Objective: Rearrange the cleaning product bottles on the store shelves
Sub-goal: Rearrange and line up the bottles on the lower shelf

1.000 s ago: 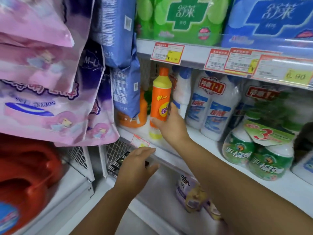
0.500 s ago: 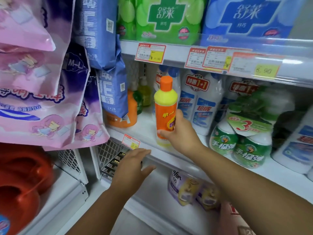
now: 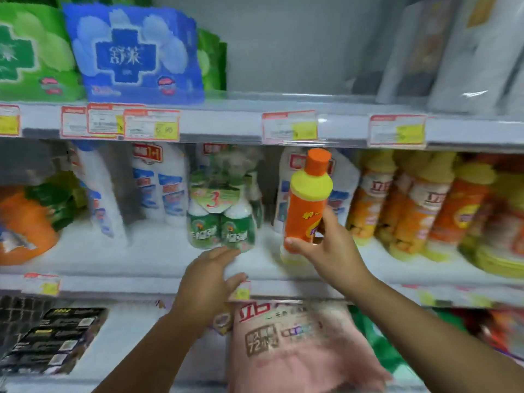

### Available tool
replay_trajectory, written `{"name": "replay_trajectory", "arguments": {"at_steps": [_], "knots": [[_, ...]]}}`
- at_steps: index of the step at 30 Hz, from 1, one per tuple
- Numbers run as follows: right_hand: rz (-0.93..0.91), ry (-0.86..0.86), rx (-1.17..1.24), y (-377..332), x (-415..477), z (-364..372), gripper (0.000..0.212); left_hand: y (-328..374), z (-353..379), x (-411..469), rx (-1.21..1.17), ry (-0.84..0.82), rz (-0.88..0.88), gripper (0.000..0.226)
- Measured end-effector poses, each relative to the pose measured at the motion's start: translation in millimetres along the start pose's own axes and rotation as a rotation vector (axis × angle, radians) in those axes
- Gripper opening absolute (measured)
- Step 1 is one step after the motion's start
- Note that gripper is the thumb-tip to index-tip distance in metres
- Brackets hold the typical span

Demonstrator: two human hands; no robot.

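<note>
Item: orange bottle [image 3: 304, 214] with yellow shoulder and orange cap, on the middle shelf [image 3: 158, 259] tier, in front of a white bottle. Long axis near upright, cap tipped slightly toward 1 o'clock; whether its yellow base touches the shelf cannot be told.

Holder: right hand [image 3: 329, 251], fingers clamped round the lower body, thumb on the left face. The row of matching orange-and-yellow bottles [image 3: 411, 211] lies at 3 o'clock from that hand, just beside — the likely destination, and the right hand is the nearer.

Left hand [image 3: 211, 282]: fingers spread and empty at the shelf lip, the green bundled bottles [image 3: 221, 222] at its 12 o'clock, near but apart.

Change from the earlier frame — the bottle stood at the shelf's left end beside hanging packs; it now sits well to the right, past the green bundle, and the left hand has followed.
</note>
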State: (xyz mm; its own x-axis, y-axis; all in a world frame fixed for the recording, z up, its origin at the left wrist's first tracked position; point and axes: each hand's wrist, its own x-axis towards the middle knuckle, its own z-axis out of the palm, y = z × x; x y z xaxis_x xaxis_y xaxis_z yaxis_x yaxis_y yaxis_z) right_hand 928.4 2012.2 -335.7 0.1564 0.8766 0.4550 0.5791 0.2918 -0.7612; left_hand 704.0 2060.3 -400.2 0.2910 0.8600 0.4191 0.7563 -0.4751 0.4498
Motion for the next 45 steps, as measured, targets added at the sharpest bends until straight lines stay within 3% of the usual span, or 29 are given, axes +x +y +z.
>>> {"name": "replay_trajectory", "arguments": {"at_steps": [9,20,34,40,45], "knots": [[0.115,0.357,-0.177,68,-30,-152,0.054,96,79,22,-0.059,-0.113,0.215,0.045],[0.251,0.522,-0.242,122,-45,-228,0.051,135,116,29,-0.032,-0.127,0.274,0.042],[0.358,0.492,-0.305,142,-27,-221,0.059,138,114,29,-0.06,-0.121,0.239,0.041],[0.399,0.479,-0.236,150,-28,-212,0.073,135,114,29,-0.065,-0.135,0.233,0.042],[0.45,0.424,-0.239,158,-34,-210,0.064,136,112,28,-0.07,-0.14,0.236,0.042]]}}
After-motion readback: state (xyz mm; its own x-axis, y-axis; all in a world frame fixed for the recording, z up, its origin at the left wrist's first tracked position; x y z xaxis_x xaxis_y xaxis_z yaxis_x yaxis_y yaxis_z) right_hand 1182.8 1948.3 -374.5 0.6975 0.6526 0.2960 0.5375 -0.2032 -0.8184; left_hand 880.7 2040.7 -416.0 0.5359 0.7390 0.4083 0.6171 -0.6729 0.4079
